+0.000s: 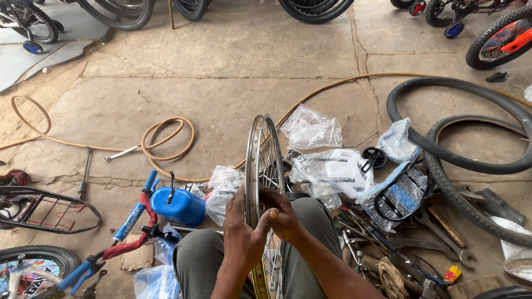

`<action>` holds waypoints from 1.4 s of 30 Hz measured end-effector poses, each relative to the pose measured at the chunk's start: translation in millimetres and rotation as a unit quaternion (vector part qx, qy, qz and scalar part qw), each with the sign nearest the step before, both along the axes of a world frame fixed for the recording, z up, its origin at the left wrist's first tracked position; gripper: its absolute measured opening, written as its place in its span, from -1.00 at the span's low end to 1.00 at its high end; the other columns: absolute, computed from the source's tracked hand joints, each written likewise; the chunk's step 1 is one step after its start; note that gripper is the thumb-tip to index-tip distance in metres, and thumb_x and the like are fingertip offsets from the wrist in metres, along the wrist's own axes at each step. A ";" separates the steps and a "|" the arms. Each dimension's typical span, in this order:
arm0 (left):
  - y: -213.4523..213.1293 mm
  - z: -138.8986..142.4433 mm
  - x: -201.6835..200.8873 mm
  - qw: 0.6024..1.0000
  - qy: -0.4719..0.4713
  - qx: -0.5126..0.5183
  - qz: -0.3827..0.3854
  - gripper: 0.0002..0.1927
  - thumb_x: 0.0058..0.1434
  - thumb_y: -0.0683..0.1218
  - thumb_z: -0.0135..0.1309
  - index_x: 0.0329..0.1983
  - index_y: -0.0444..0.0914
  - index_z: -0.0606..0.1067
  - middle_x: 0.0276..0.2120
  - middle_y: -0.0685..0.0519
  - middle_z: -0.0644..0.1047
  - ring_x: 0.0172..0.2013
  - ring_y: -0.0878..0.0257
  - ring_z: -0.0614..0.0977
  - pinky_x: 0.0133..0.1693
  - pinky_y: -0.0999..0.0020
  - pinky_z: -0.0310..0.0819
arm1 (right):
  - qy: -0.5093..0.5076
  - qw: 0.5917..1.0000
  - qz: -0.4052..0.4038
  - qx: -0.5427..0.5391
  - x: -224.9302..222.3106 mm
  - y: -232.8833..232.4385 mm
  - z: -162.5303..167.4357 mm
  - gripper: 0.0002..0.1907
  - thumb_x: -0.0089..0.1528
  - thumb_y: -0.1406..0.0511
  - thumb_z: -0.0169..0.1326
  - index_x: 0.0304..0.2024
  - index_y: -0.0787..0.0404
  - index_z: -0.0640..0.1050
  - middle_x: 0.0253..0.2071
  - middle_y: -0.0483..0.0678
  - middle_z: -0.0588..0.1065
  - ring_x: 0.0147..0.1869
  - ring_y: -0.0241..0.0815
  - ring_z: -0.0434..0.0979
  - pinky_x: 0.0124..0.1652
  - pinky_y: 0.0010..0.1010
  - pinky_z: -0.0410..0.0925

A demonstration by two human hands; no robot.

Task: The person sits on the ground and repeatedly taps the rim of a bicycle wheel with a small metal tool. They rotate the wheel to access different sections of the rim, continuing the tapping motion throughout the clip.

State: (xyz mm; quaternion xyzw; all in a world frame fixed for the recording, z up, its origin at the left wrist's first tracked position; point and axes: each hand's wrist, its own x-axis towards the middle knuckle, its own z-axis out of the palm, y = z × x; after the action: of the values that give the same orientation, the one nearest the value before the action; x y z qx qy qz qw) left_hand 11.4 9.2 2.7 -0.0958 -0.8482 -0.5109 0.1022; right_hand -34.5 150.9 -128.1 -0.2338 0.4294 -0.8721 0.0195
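Observation:
A silver spoked bicycle wheel rim (260, 149) stands upright on edge between my knees. My left hand (239, 232) wraps the rim's left side from below. My right hand (281, 213) pinches something small at the rim's edge, fingers closed against it; what it pinches is too small to tell. Both forearms reach up from the bottom of the view over my grey trousers (197, 257).
Clear plastic bags (311, 130) and a blue container (178, 206) lie on the concrete floor ahead. Spanners and tools (421, 235) lie at right beside black tyres (460, 160). An orange hose (166, 138) loops at left. A small blue bicycle (111, 243) lies at lower left.

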 end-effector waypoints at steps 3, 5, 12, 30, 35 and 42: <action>-1.6 -1.4 -2.6 1.000 0.011 0.001 -0.004 -0.10 0.15 0.26 0.22 0.41 -0.35 0.29 0.09 -0.28 0.49 0.11 -0.13 0.58 0.09 0.02 0.48 | 0.036 0.995 -0.043 0.088 2.9 0.7 1.8 -0.03 0.20 -0.18 0.27 0.36 0.40 0.38 0.28 0.10 0.48 0.41 -0.05 0.45 0.40 -0.19 0.31; -2.4 -4.9 1.5 1.000 0.019 -0.006 -0.009 -0.10 0.18 0.27 0.20 0.42 -0.37 0.28 0.11 -0.29 0.49 0.13 -0.15 0.57 0.11 0.01 0.46 | 0.029 0.989 -0.069 0.130 5.1 1.5 2.0 -0.03 0.19 -0.17 0.28 0.36 0.39 0.37 0.30 0.10 0.47 0.41 -0.06 0.44 0.40 -0.19 0.31; -4.2 -5.2 -0.9 0.999 0.025 -0.009 -0.019 -0.06 0.20 0.33 0.16 0.43 -0.38 0.26 0.11 -0.29 0.48 0.17 -0.13 0.54 0.13 0.00 0.46 | 0.065 0.985 -0.063 0.146 6.6 -0.2 16.2 -0.07 0.24 -0.16 0.23 0.38 0.37 0.37 0.28 0.12 0.50 0.40 -0.06 0.50 0.42 -0.15 0.36; -4.8 -6.7 -8.1 0.999 0.043 -0.003 -0.034 -0.01 0.23 0.35 0.16 0.47 -0.40 0.22 0.20 -0.33 0.46 0.25 -0.16 0.50 0.20 -0.02 0.43 | 0.065 0.978 -0.096 0.175 3.5 -1.6 21.2 -0.18 0.28 -0.08 0.25 0.35 0.34 0.38 0.26 0.11 0.49 0.40 -0.07 0.49 0.44 -0.12 0.34; -3.9 -9.1 -8.6 0.998 0.049 -0.010 -0.037 -0.04 0.25 0.34 0.14 0.47 -0.40 0.22 0.18 -0.34 0.46 0.23 -0.16 0.51 0.17 -0.04 0.46 | 0.062 0.975 -0.105 0.186 2.7 -2.1 21.6 -0.19 0.29 -0.09 0.22 0.36 0.33 0.38 0.28 0.11 0.50 0.42 -0.06 0.49 0.45 -0.12 0.34; 1.4 -5.8 -8.8 0.999 0.026 -0.002 -0.036 -0.04 0.23 0.33 0.14 0.47 -0.39 0.21 0.12 -0.30 0.45 0.14 -0.14 0.57 0.09 -0.03 0.53 | 0.060 0.968 -0.144 0.197 7.6 -1.1 29.4 -0.27 0.32 0.00 0.24 0.34 0.32 0.38 0.27 0.10 0.49 0.42 -0.08 0.49 0.44 -0.14 0.35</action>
State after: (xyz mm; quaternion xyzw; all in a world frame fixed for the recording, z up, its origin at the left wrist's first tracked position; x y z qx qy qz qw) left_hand 2.6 10.6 -3.2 -0.1397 -0.8423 -0.5098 0.1056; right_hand -26.9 149.7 -98.7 -0.2133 0.6220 -0.7483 -0.0870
